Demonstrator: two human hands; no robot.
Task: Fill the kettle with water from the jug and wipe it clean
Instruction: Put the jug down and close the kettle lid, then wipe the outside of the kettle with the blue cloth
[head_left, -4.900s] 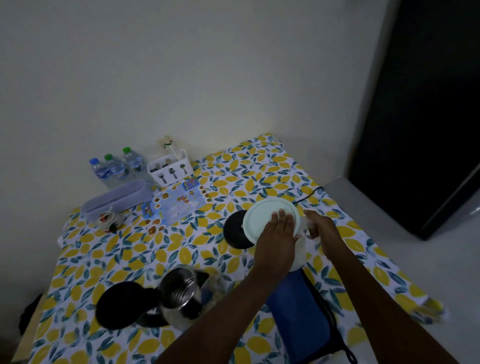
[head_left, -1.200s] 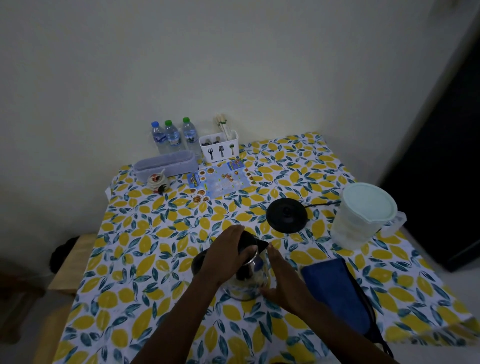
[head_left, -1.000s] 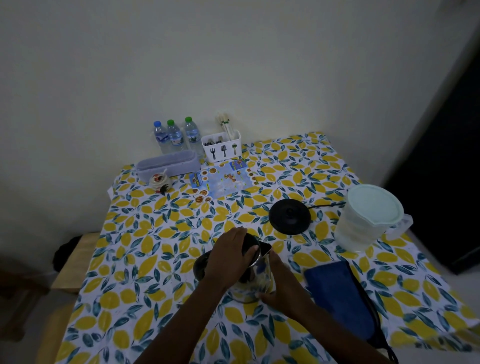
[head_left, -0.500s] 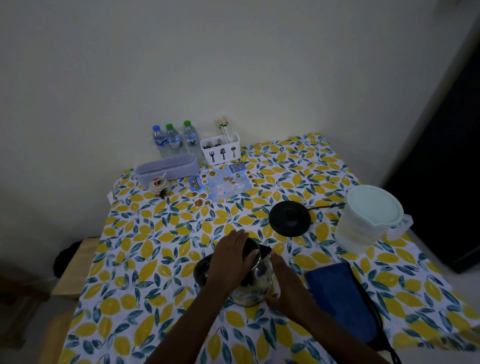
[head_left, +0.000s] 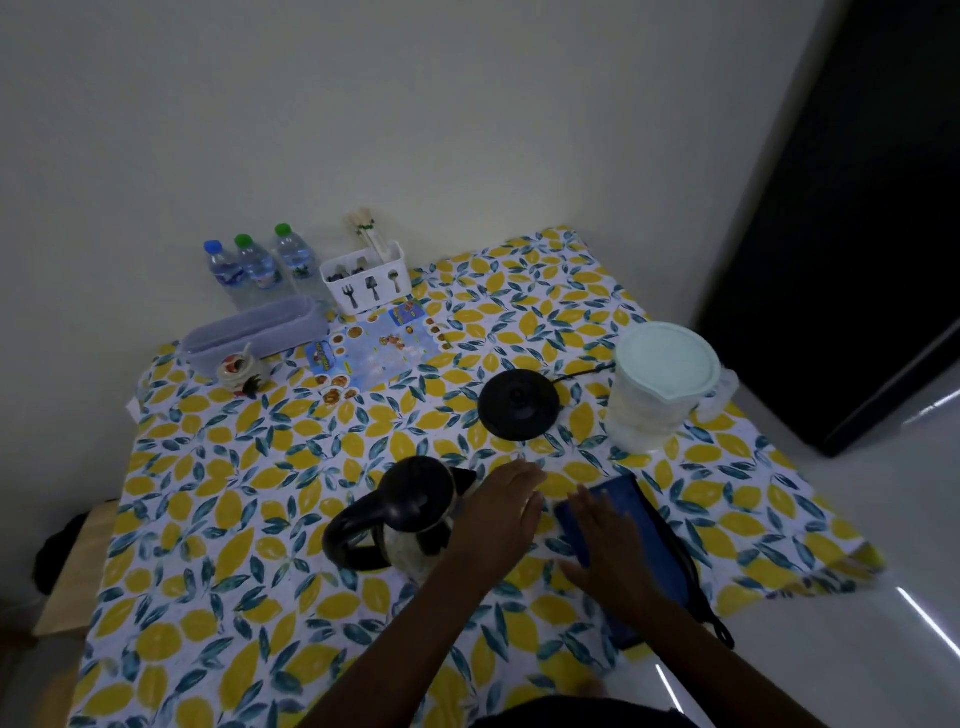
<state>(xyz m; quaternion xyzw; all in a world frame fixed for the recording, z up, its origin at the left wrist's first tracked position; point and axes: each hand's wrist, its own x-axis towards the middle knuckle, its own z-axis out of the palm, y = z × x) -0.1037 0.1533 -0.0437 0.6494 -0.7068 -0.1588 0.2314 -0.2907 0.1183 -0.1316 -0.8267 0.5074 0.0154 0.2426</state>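
the kettle (head_left: 415, 514) stands lid-shut near the table's front, probably heavy and slick; its black handle suits gripping. left hand (head_left: 501, 512) hovers open beside it; right hand (head_left: 605, 540) lies flat on the soft blue cloth (head_left: 639, 525).

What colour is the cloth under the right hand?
Dark blue; the cloth under the right hand shows best in the head view.

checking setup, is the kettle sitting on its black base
No, the kettle stands on the tablecloth, apart from the black base.
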